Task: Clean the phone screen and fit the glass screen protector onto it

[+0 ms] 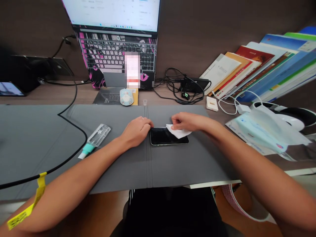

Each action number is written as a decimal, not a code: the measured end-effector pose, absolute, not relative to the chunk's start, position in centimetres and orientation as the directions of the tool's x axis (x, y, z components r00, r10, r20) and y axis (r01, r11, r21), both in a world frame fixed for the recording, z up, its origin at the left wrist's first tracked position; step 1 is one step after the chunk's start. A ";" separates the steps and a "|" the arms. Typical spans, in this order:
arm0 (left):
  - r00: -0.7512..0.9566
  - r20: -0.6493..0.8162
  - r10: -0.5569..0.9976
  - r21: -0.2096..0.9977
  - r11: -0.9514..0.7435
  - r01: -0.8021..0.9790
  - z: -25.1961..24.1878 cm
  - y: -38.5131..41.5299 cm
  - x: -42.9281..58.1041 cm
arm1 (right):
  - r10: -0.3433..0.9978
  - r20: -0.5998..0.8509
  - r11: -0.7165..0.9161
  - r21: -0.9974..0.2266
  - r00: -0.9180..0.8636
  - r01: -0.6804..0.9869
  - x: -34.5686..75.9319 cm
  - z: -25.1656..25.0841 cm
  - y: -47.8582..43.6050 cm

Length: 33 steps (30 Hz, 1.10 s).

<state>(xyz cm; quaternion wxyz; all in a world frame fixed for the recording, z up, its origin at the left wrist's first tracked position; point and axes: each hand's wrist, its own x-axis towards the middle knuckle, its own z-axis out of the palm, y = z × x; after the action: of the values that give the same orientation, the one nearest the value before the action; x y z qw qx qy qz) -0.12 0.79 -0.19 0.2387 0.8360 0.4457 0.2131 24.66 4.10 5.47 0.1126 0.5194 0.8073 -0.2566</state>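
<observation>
A black smartphone (161, 137) lies flat on the grey desk mat, its long side running left to right. At its left end, my left hand (138, 131) rests with curled fingers gripping the phone's upper left corner. My right hand (184, 121) pinches a folded white wipe (179, 133), which lies against the right part of the phone's dark screen. To the left of my left forearm is a clear spray bottle (95, 140) with a mint-green collar, lying on its side.
An open laptop (118, 62) stands at the back, with a patterned mouse (126, 97) before it. Coiled cables and a black adapter (194, 86) sit right of it, near leaning books (256, 65). A wipes package (259, 131) lies right. A black cable (80, 130) crosses the mat (118, 174).
</observation>
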 end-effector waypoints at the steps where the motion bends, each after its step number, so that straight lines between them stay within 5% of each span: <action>1: 0.510 0.141 0.848 0.588 -0.487 0.646 -0.2 0.8 -0.1 | 0.772 -0.455 0.338 -0.297 -0.444 0.893 24.0 5.5 4.3; 14: 0.462 0.128 0.878 0.592 -0.441 0.674 -0.1 0.6 -0.1 | 0.704 -0.463 0.444 -0.306 -0.539 0.842 17.3 5.3 5.4; 33: 0.480 0.118 0.869 0.622 -0.442 0.646 -0.3 0.6 -0.3 | 0.774 -0.430 0.348 -0.326 -0.466 0.879 29.1 4.9 4.0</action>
<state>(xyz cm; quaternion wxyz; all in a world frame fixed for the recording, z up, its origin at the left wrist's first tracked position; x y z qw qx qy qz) -0.25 0.63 -0.26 0.2572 0.8209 0.4616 0.2166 29.08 3.98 4.91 0.1004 0.5071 0.8148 -0.2624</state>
